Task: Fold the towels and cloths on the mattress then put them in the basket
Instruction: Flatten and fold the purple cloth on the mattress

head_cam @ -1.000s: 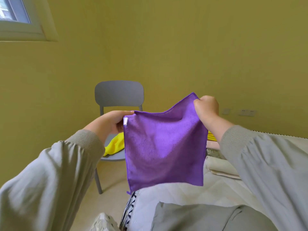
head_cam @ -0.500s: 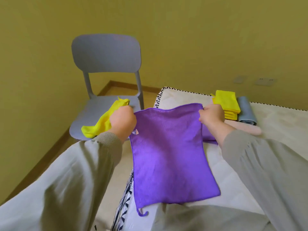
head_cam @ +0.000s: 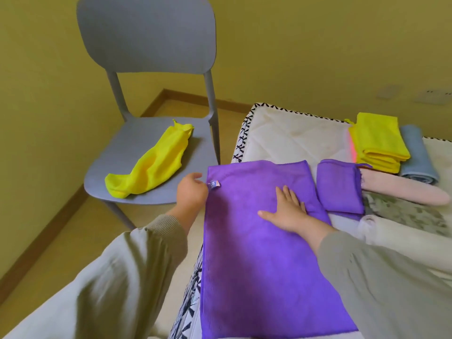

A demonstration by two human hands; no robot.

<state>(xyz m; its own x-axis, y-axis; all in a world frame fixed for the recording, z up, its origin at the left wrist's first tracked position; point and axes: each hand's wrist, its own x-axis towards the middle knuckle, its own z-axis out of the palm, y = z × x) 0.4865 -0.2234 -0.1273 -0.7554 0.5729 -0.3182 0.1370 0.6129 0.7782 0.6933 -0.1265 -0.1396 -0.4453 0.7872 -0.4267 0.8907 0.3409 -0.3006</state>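
Lowered from mid-air, the purple cloth (head_cam: 256, 253) now lies flat along the left edge of the mattress (head_cam: 293, 138), with its long axis running away from the person and its labelled corner at the far left. The right hand (head_cam: 288, 211) presses flat on it, fingers straight; the left hand (head_cam: 192, 193) curls at that corner, whether pinching it I cannot tell. A leftward tug could likely drag it over the edge, or a careless fold could disturb the folded purple cloth (head_cam: 338, 187) just beside it.

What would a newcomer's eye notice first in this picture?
The big purple cloth spread flat on the mattress, with the right hand lying flat on it and the left hand at its left edge. Next, the loose yellow cloth on the grey chair seat, left of the mattress.
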